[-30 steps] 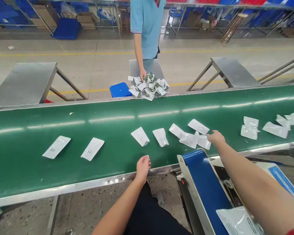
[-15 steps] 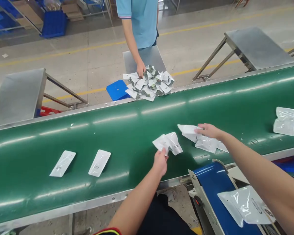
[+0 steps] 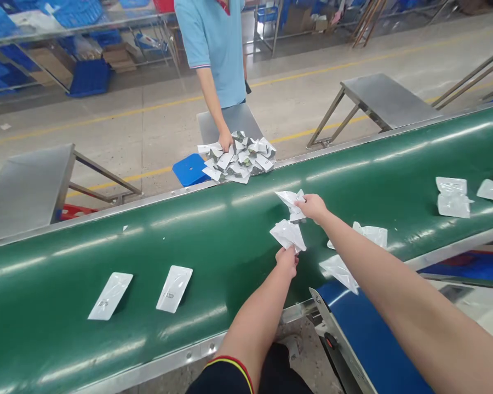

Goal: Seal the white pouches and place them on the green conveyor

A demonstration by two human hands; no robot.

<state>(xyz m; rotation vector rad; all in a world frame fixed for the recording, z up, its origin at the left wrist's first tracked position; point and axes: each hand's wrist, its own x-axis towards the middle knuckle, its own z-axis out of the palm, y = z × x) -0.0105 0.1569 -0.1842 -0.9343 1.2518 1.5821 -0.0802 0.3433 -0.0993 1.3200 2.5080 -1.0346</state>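
My left hand point(image 3: 287, 259) is closed on a white pouch point(image 3: 288, 234) above the green conveyor belt point(image 3: 230, 262). Just beyond it, my right hand point(image 3: 312, 208) pinches another white pouch point(image 3: 291, 202), whose left end sticks out past the fingers. Two printed pouches, a left one point(image 3: 110, 295) and a right one point(image 3: 175, 289), lie apart on the belt to the left. Partly behind my right forearm are more pouches point(image 3: 372, 235). One pouch point(image 3: 340, 271) sits where the green belt meets the smaller blue conveyor point(image 3: 378, 339).
Across the belt a co-worker in a light blue shirt point(image 3: 217, 54) has one hand in a heap of pouches point(image 3: 242, 158). Metal tables stand left point(image 3: 28, 186) and right point(image 3: 386, 101). More pouches point(image 3: 453, 197) lie at the belt's right. A blue stool point(image 3: 189, 169) is beyond the belt.
My right hand has moved left and away from me with its pouch, closer to my left hand. The view has tilted up, and the pouch low on the blue conveyor is out of sight.
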